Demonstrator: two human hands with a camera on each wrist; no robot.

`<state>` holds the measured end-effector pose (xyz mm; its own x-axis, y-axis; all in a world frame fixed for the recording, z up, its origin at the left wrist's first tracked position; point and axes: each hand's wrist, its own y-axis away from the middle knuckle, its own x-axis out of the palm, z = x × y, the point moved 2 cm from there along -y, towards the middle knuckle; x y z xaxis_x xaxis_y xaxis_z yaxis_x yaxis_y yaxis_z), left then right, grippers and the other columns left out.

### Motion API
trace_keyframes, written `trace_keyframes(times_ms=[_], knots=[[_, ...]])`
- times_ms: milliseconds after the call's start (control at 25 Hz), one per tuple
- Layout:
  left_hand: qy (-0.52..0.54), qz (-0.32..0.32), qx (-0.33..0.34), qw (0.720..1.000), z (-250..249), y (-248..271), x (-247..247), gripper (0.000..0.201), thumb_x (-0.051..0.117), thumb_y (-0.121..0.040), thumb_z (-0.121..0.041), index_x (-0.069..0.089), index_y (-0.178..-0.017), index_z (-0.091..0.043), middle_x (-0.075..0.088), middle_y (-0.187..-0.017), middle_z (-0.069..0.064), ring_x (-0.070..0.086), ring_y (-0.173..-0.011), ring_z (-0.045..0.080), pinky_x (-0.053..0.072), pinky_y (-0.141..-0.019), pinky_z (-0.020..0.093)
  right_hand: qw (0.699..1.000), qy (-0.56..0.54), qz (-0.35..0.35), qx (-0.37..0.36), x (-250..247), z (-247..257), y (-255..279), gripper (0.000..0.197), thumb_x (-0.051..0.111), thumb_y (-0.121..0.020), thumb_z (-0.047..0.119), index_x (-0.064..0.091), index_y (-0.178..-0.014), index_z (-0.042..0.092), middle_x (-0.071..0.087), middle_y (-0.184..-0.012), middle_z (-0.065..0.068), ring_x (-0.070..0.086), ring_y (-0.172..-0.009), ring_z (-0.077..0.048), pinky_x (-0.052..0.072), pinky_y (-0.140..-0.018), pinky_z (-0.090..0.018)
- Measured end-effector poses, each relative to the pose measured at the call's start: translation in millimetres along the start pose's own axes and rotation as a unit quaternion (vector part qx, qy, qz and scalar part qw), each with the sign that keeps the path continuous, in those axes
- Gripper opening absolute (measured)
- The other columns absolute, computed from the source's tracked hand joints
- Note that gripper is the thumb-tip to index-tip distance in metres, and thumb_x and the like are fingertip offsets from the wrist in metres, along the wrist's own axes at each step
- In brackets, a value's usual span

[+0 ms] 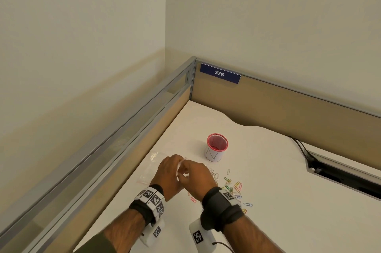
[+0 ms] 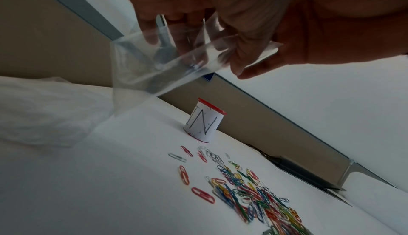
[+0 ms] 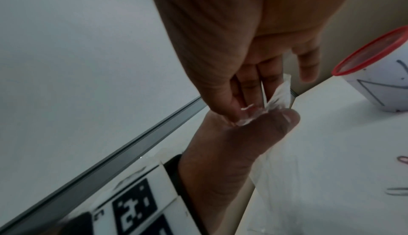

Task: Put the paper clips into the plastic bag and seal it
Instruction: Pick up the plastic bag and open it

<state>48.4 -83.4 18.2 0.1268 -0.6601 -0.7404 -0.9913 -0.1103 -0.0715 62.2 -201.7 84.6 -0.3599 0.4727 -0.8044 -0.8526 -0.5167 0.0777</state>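
Both hands pinch the clear plastic bag [image 2: 167, 60] above the desk [image 1: 268, 170]: left hand [image 1: 168, 172] and right hand [image 1: 196, 176] each grip its top edge. Paper clips [image 1: 233, 187] lie at 4 o'clock.

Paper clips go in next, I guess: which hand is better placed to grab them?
Probably the right hand: the paper clips lie just beside it. The left hand sits on the far side, and both pinch the plastic bag.
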Motion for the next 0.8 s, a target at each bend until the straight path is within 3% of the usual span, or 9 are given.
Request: trace_keyframes(times_ms=[80,160,240,320,400,480,560,640,800], knots=[[-0.005,-0.012,-0.007,1.000,2.6,-0.8,4.1,0.044,0.072,-0.076,-0.031,0.051,-0.114,-0.022,0.061,-0.107,-0.005,0.058,-0.100,0.013,0.052,-0.091,0.031,0.999,-0.035,0.011,-0.001,1.3,2.6,1.2,0.008,0.050,-0.092,0.026,0.055,-0.087,0.022,0.066,-0.093,0.001,0.059,-0.083,-0.017,0.050,-0.078,-0.030],[0.004,-0.014,-0.025,1.000,0.6,0.1,2.3,0.039,0.066,-0.080,-0.028,0.053,-0.115,-0.017,0.063,-0.110,0.002,0.060,-0.103,0.020,0.052,-0.092,0.034,0.995,-0.098,0.016,0.009,1.1,3.4,2.0,0.012,0.044,-0.094,0.024,0.049,-0.084,0.021,0.060,-0.084,-0.001,0.053,-0.075,-0.018,0.047,-0.072,-0.032],[0.008,-0.007,-0.028,1.000,0.6,-1.4,4.4,0.035,0.067,-0.080,-0.027,0.054,-0.110,-0.016,0.062,-0.104,0.002,0.060,-0.097,0.019,0.051,-0.088,0.033,0.986,-0.162,0.010,0.026,0.8,1.1,3.1,0.013,0.042,-0.094,0.027,0.049,-0.085,0.022,0.063,-0.087,-0.003,0.060,-0.078,-0.025,0.052,-0.073,-0.038],[0.013,0.014,-0.016,1.000,3.3,-4.5,10.5,0.037,0.074,-0.075,-0.036,0.049,-0.100,-0.026,0.057,-0.093,-0.008,0.058,-0.086,0.011,0.054,-0.083,0.033,0.981,-0.189,0.018,0.043,1.6,-2.5,4.6,0.015,0.047,-0.092,0.038,0.053,-0.097,0.026,0.067,-0.097,-0.001,0.065,-0.088,-0.024,0.055,-0.073,-0.036],[0.023,0.014,-0.015,1.000,11.7,-7.7,17.6,0.045,0.075,-0.068,-0.048,0.042,-0.095,-0.035,0.051,-0.086,-0.017,0.056,-0.078,0.004,0.055,-0.077,0.031,0.990,-0.130,0.039,0.036,2.1,-3.5,4.3,0.027,0.052,-0.090,0.043,0.056,-0.110,0.025,0.066,-0.102,0.002,0.062,-0.090,-0.017,0.051,-0.074,-0.027],[0.005,-0.005,-0.013,1.000,10.1,-7.0,18.0,0.044,0.076,-0.070,-0.041,0.046,-0.100,-0.032,0.049,-0.089,-0.020,0.053,-0.079,0.001,0.051,-0.078,0.023,0.998,-0.053,0.036,0.017,2.0,-4.5,2.3,0.024,0.049,-0.094,0.033,0.063,-0.106,0.018,0.065,-0.099,-0.001,0.059,-0.086,-0.017,0.053,-0.081,-0.032],[0.025,0.008,-0.009,1.000,1.1,-2.0,12.5,0.039,0.076,-0.074,-0.034,0.051,-0.102,-0.025,0.052,-0.091,-0.016,0.058,-0.083,0.006,0.050,-0.078,0.022,0.998,-0.034,0.047,0.011,3.1,-6.5,1.1,0.024,0.047,-0.096,0.029,0.066,-0.104,0.016,0.067,-0.104,-0.004,0.061,-0.090,-0.019,0.053,-0.086,-0.034],[0.055,0.020,-0.013,0.998,-3.2,2.6,7.5,0.033,0.074,-0.076,-0.038,0.049,-0.095,-0.026,0.058,-0.086,-0.011,0.066,-0.083,0.015,0.054,-0.074,0.024,0.997,-0.056,0.050,-0.004,1.5,-3.4,4.6,0.025,0.048,-0.096,0.034,0.067,-0.103,0.018,0.068,-0.105,0.000,0.062,-0.090,-0.016,0.053,-0.086,-0.032],[0.148,-0.037,-0.036,0.988,-0.8,10.3,-10.6,0.037,0.081,-0.075,-0.025,0.053,-0.100,-0.026,0.065,-0.095,-0.011,0.061,-0.095,0.001,0.045,-0.077,0.014,0.985,-0.148,-0.090,-0.016,-40.7,-24.6,14.8,0.018,0.056,-0.093,0.031,0.071,-0.097,0.020,0.071,-0.095,0.008,0.063,-0.086,-0.005,0.051,-0.078,-0.017]])
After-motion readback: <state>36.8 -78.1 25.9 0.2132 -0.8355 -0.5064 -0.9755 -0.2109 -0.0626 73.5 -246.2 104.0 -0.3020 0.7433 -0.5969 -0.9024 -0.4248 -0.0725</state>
